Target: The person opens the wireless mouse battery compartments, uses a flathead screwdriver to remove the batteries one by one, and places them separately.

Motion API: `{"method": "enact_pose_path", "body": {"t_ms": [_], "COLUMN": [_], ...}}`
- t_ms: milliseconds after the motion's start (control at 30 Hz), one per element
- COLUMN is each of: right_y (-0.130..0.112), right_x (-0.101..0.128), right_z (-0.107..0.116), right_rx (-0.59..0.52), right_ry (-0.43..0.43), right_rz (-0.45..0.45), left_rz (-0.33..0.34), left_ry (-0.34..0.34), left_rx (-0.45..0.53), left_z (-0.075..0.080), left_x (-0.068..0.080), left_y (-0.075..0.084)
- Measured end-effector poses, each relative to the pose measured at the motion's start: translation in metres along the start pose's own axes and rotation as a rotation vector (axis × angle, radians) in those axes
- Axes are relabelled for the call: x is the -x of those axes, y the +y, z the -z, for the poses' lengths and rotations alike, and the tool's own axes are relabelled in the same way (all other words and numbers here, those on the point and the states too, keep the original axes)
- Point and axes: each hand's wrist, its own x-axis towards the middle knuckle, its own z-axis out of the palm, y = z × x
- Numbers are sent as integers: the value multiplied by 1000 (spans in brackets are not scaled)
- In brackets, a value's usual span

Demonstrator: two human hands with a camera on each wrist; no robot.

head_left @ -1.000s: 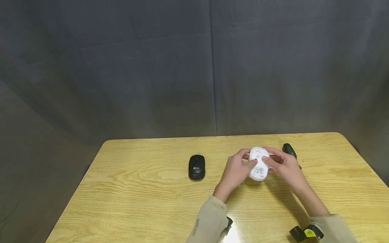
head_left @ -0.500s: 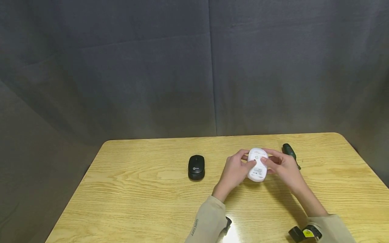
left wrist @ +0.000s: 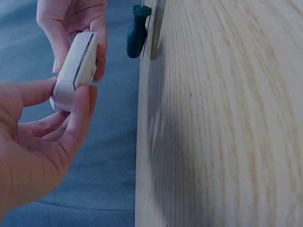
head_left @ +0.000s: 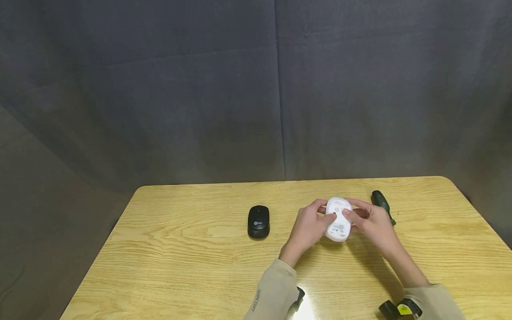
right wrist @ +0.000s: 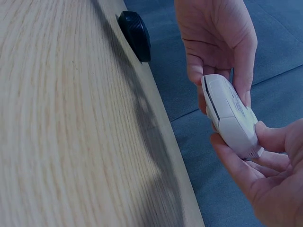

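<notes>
A white computer mouse (head_left: 338,219) is held above the wooden table (head_left: 192,249), its underside with a small label facing up. My left hand (head_left: 310,229) grips its left side, thumb on the underside. My right hand (head_left: 370,222) grips its right side, thumb also on the underside. The left wrist view shows the white mouse (left wrist: 75,71) edge-on between my left hand (left wrist: 42,142) and right hand (left wrist: 71,23). In the right wrist view the white mouse (right wrist: 229,116) sits between my right hand (right wrist: 265,175) and left hand (right wrist: 218,38).
A black mouse (head_left: 258,221) lies on the table left of my hands; the black mouse (right wrist: 135,35) also shows in the right wrist view. A dark green-handled screwdriver (head_left: 381,202) lies behind my right hand. A dark curtain hangs behind the table.
Both hands with the white mouse have shifted very slightly toward me and left. The grip looks the same.
</notes>
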Motion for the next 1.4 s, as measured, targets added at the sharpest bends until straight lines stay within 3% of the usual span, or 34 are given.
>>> {"method": "enact_pose_path", "body": {"t_ms": [467,867,1233,1400], "right_y": [-3,3,2,2], "right_x": [2,1,0,-2], "right_z": [-8,-2,0,2], "right_rx": [152,-5,-21,-38], "right_ry": [50,-90,-7,80], "right_rz": [6,-16,-17,-24], "left_rz": [-16,-1,9,-18], "left_ry": [5,42,33,33], "left_rx": [-66,-11,20,-30], "left_z": [0,0,-5,-5], "left_x": [-1,0,1,0], "left_y": [-2,-5,-2,-4]}}
